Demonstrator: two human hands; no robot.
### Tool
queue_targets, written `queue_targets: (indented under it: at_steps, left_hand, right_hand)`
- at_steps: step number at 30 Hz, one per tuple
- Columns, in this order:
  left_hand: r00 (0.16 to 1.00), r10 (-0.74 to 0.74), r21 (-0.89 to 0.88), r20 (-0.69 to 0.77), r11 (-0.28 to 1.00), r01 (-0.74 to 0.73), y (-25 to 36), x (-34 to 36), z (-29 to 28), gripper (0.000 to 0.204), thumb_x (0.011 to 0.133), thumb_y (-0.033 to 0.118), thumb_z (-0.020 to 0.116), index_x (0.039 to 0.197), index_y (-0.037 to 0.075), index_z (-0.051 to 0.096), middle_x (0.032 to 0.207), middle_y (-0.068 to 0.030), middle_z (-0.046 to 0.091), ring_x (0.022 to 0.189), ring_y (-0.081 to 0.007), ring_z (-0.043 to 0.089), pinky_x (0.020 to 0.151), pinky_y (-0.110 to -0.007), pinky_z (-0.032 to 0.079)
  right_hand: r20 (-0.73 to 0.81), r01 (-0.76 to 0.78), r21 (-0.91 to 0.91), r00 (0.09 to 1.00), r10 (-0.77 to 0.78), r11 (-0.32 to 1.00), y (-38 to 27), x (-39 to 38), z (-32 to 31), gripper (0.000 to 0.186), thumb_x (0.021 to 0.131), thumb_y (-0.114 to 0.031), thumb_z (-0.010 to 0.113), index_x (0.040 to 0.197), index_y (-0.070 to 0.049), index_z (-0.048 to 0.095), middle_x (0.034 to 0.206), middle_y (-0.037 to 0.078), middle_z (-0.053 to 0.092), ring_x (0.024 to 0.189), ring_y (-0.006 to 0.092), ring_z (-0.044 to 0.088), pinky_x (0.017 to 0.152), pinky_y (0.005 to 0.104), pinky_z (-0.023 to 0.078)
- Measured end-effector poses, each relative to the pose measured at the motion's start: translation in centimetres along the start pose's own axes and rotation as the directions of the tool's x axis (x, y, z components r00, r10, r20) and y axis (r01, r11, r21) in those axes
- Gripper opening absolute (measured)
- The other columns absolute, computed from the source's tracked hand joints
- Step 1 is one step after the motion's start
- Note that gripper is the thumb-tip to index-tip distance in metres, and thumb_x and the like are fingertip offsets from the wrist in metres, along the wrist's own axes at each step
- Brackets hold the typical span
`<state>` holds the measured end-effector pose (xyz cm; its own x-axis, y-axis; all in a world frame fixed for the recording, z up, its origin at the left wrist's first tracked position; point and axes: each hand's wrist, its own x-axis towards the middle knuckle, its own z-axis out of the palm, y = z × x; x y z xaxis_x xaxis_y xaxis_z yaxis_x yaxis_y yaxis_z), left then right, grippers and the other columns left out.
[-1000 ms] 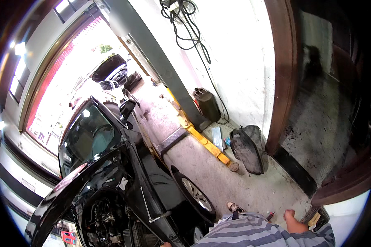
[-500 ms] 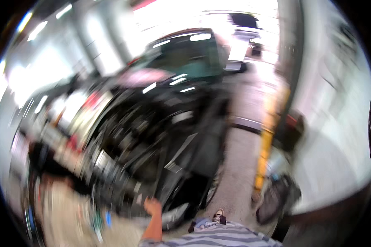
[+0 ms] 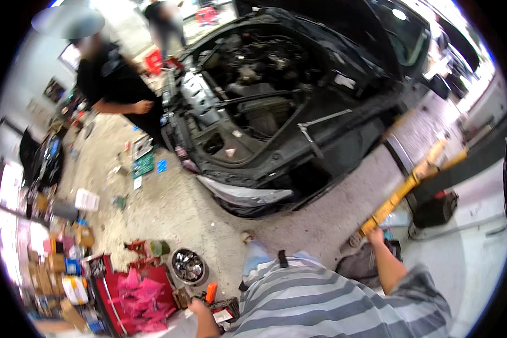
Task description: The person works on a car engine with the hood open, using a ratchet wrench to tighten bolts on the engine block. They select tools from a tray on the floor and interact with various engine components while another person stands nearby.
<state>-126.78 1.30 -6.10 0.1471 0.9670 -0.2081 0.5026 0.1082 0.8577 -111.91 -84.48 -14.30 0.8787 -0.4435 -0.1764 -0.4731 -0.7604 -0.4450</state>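
Observation:
My left hand (image 3: 198, 307) is low in the view, beside a red tool cart (image 3: 108, 293) and an orange-handled item (image 3: 211, 292). Its fingers are too small and smeared to read. Out to the right, my right hand (image 3: 376, 235) hangs by the near end of a yellow lift arm (image 3: 397, 204); its grip and any contact cannot be told. Ahead stands a black car with its hood raised and its engine bay (image 3: 259, 79) exposed. A long metal bar (image 3: 327, 118) and a shorter wrench-like tool (image 3: 310, 141) lie on its fender, above the headlight (image 3: 245, 193).
A person in black (image 3: 110, 73) stands at the car's front; another person (image 3: 164, 25) is farther back. A round metal tray (image 3: 188, 266) of parts and pink cloths (image 3: 142, 301) are at lower left. A dark bag (image 3: 360, 263) lies by the right wall.
My view has swung left and down, so the car now sits higher and farther right. My left hand has moved from near the car's front to beside the red cart. My right hand has come into view.

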Motion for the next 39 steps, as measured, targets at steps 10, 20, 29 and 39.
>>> queue_targets:
  at_steps: [10,20,29,39]
  left_hand:
    - [0.699,-0.532,0.314,0.478,0.847,0.43,-2.8,7.9,0.8,0.036,0.094,0.026,0.054,0.12,0.001,0.059,0.109,-0.0134,0.065,0.095,-0.0276,0.063,0.077,-0.042,0.05]
    - [0.763,-0.388,0.339,0.517,0.911,0.234,11.2,34.9,9.2,0.036,0.094,0.025,0.052,0.122,0.002,0.057,0.111,-0.0121,0.064,0.094,-0.0284,0.062,0.079,-0.044,0.051]
    - [0.835,-0.146,0.209,0.53,0.977,0.039,25.4,36.1,18.5,0.043,0.094,0.03,0.056,0.127,0.003,0.054,0.116,-0.0125,0.063,0.093,-0.0301,0.062,0.067,-0.043,0.054]
    - [0.779,-0.344,0.18,0.524,0.939,0.293,16.7,35.5,18.7,0.041,0.093,0.019,0.059,0.131,0.003,0.05,0.118,-0.0174,0.062,0.098,-0.0344,0.063,0.072,-0.043,0.056]
  right_hand:
    - [0.172,0.124,0.493,0.957,-0.236,0.861,-46.0,-5.0,10.4,0.029,0.089,-0.022,0.063,0.112,-0.005,0.064,0.092,0.014,0.07,0.082,0.0268,0.068,0.076,0.0368,0.054]
    - [0.045,-0.007,0.426,0.999,-0.013,0.905,-60.5,-9.2,15.5,0.026,0.088,-0.015,0.062,0.11,-0.002,0.063,0.096,0.019,0.069,0.089,0.0341,0.067,0.077,0.041,0.053]
    - [-0.35,0.224,0.149,0.923,-0.16,0.963,-62.2,0.7,10.6,0.027,0.084,-0.012,0.063,0.11,-0.005,0.063,0.109,0.015,0.059,0.099,0.0316,0.06,0.086,0.0414,0.049]
    - [-0.232,-0.031,-0.483,0.968,-0.094,0.875,-58.8,20.2,3.9,0.05,0.084,-0.031,0.066,0.125,-0.005,0.054,0.119,0.013,0.056,0.116,0.03,0.05,0.096,0.0446,0.04]
